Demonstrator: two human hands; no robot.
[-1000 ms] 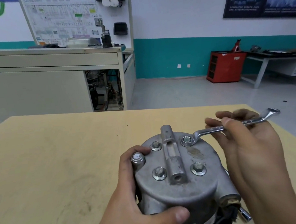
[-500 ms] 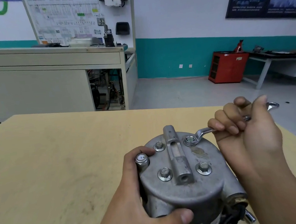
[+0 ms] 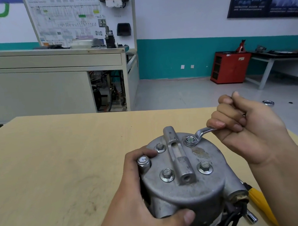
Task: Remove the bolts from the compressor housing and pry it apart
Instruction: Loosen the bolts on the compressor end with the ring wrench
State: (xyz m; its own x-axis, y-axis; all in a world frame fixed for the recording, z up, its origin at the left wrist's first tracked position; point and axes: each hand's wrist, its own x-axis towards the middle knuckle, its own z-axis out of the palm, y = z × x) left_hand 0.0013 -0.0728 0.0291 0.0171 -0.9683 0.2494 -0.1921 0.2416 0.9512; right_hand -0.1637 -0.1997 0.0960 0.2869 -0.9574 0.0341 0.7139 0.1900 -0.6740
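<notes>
While the left hand [image 3: 139, 195] wraps round the side of the grey cast-metal cylindrical compressor housing [image 3: 185, 191], thumb pressed across the front wall and fingertips up at the top edge, the right hand [image 3: 252, 132] is curled in a fist round the shank of a silver offset ring spanner [image 3: 203, 131]. So both hands are gripping something, neither is loose.

The housing is standing on end on a pale wooden tabletop [image 3: 49, 168], close to the near edge, end cover facing up. A raised bar-shaped lug runs across the middle of the cover. Four silver flanged hex bolts sit around it: far-left bolt [image 3: 160, 147], near-left bolt [image 3: 167, 174], near-right bolt [image 3: 205, 166], and the far-right bolt [image 3: 190, 139], which has the spanner's ring dropped over its head. All four look seated in the cover. The spanner's other ring end pokes out past the right hand's knuckles.

A short capped metal port [image 3: 143, 161] sticks up on the housing's left rim, just beside the left fingertips. A yellow tool handle [image 3: 258, 200] lies on the table to the right of the housing, partly hidden behind it. Across the room a red metal cabinet [image 3: 230, 66] stands against the teal-striped wall.
</notes>
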